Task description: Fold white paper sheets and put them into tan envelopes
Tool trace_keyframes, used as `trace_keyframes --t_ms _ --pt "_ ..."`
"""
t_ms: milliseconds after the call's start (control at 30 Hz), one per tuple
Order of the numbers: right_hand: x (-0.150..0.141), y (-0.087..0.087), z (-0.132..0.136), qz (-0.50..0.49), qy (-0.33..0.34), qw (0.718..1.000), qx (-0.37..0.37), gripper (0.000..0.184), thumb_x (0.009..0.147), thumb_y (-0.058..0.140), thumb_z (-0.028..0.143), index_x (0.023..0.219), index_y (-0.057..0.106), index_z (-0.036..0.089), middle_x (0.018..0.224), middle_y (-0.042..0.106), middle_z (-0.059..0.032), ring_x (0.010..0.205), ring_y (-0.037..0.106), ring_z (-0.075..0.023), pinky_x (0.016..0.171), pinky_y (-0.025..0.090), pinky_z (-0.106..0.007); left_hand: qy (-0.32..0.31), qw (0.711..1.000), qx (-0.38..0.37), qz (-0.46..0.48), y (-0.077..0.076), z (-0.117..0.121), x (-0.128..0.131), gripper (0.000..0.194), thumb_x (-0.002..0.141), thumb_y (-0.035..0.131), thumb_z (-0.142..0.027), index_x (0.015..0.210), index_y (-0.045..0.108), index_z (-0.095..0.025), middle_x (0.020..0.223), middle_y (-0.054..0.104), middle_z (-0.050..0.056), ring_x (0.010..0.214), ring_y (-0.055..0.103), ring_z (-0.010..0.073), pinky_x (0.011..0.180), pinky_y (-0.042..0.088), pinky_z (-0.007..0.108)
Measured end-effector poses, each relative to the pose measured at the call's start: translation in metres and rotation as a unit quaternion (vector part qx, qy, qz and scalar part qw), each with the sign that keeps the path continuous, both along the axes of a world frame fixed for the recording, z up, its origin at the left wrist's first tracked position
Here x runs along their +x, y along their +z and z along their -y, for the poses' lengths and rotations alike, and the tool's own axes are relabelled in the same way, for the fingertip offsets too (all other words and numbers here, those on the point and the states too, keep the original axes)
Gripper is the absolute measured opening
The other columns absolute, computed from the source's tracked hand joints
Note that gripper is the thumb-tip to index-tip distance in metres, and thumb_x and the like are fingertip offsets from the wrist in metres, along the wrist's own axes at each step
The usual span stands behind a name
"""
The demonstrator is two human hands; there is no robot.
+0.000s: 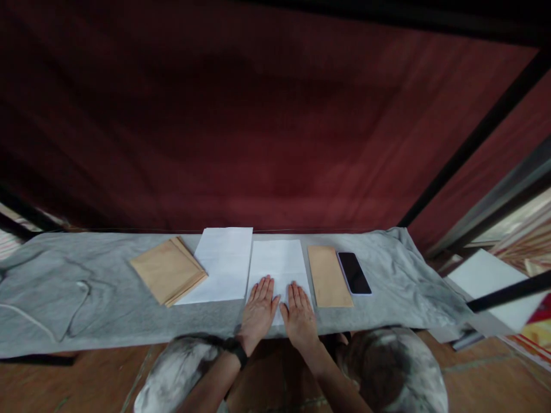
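A white sheet of paper (278,258) lies in front of me on the grey cloth. My left hand (258,310) rests flat on its lower left part, fingers stretched forward. Flat on the lower right part is my right hand (299,312), its fingers also extended, the two thumbs close together. Just left of this sheet are more white sheets (226,261), partly under a stack of brown envelopes (167,272). To the right of my right hand lies a single brown envelope (329,278).
A phone (354,273) with a dark screen lies beside the single envelope. A pale cord (38,324) curls on the grey cloth (112,321) at the left. Behind the table hangs a dark red curtain (275,143). Black metal bars (469,143) stand at the right.
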State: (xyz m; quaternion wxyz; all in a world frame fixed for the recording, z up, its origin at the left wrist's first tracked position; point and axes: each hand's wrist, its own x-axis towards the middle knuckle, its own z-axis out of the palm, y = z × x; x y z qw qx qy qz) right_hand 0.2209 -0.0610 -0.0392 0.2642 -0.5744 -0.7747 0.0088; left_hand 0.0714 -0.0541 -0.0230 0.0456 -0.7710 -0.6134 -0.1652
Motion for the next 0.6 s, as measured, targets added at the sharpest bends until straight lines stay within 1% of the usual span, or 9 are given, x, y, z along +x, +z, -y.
trace_keyframes --t_ms 67,133,200,267,333,433,500,600 --pt "0.003 -0.003 0.003 0.005 -0.012 1.0 0.008 0.059 0.101 0.039 0.042 0.149 0.04 0.007 0.153 0.04 -0.0187 0.142 0.038 -0.0303 0.115 0.035 -0.047 0.014 1.0 0.002 -0.005 -0.002 0.001 -0.004 0.056 0.102 0.031 -0.04 0.146 0.042 -0.008 0.152 0.044 0.016 0.144 0.036 0.0243 0.117 0.033 0.044" --pt "0.005 -0.006 0.005 0.003 -0.025 1.0 0.007 0.06 0.101 0.039 0.042 0.15 0.037 0.006 0.154 0.038 -0.0201 0.143 0.036 -0.0307 0.115 0.035 -0.047 0.03 0.999 0.002 -0.009 -0.004 0.003 -0.008 0.058 0.101 0.03 -0.041 0.145 0.043 -0.006 0.151 0.045 0.017 0.144 0.037 0.0257 0.117 0.034 0.044" --pt "0.004 -0.009 0.006 -0.004 -0.04 0.999 0.001 0.059 0.101 0.039 0.039 0.149 0.038 0.005 0.154 0.037 -0.0212 0.144 0.035 -0.0311 0.115 0.035 -0.048 0.047 0.999 0.007 -0.009 -0.004 0.003 -0.01 0.058 0.101 0.031 -0.04 0.144 0.044 -0.004 0.15 0.047 0.019 0.143 0.039 0.0266 0.116 0.035 0.045" --pt "0.003 -0.01 0.001 -0.017 -0.056 0.998 -0.003 0.055 0.101 0.038 0.035 0.147 0.04 0.004 0.153 0.039 -0.022 0.143 0.036 -0.031 0.115 0.035 -0.049 0.059 0.998 0.015 -0.005 -0.005 0.001 -0.009 0.056 0.101 0.032 -0.038 0.144 0.045 -0.005 0.148 0.048 0.019 0.142 0.041 0.0266 0.116 0.035 0.045" --pt "0.0 -0.007 -0.011 -0.03 -0.051 0.998 0.001 0.053 0.102 0.035 0.032 0.146 0.042 0.005 0.152 0.042 -0.0214 0.143 0.037 -0.03 0.114 0.037 -0.049 0.058 0.998 0.025 0.001 -0.003 -0.007 -0.005 0.053 0.101 0.032 -0.035 0.144 0.045 -0.007 0.147 0.05 0.017 0.141 0.041 0.0256 0.115 0.036 0.045" --pt "-0.008 0.003 -0.038 -0.041 -0.001 0.999 0.007 0.051 0.102 0.032 0.031 0.147 0.043 0.009 0.152 0.043 -0.0184 0.143 0.038 -0.027 0.113 0.038 -0.049 0.029 0.999 0.025 0.008 0.0 -0.027 0.004 0.051 0.1 0.032 -0.029 0.146 0.043 -0.009 0.149 0.048 0.015 0.143 0.038 0.0245 0.117 0.034 0.046" --pt "-0.015 0.01 -0.056 -0.03 0.025 0.999 -0.002 0.05 0.103 0.029 0.031 0.146 0.045 0.009 0.151 0.044 -0.0167 0.143 0.038 -0.0251 0.115 0.036 -0.047 0.02 1.0 0.008 0.005 0.001 -0.041 0.008 0.051 0.098 0.031 -0.023 0.147 0.042 -0.008 0.152 0.045 0.015 0.145 0.035 0.0243 0.118 0.032 0.046" --pt "-0.023 0.011 -0.077 0.003 0.031 0.999 -0.017 0.049 0.104 0.029 0.032 0.143 0.049 0.01 0.15 0.046 -0.015 0.143 0.038 -0.025 0.117 0.032 -0.046 0.033 0.999 -0.015 0.002 -0.004 -0.056 0.008 0.053 0.097 0.029 -0.017 0.148 0.039 -0.006 0.153 0.042 0.017 0.146 0.033 0.0245 0.118 0.03 0.046"
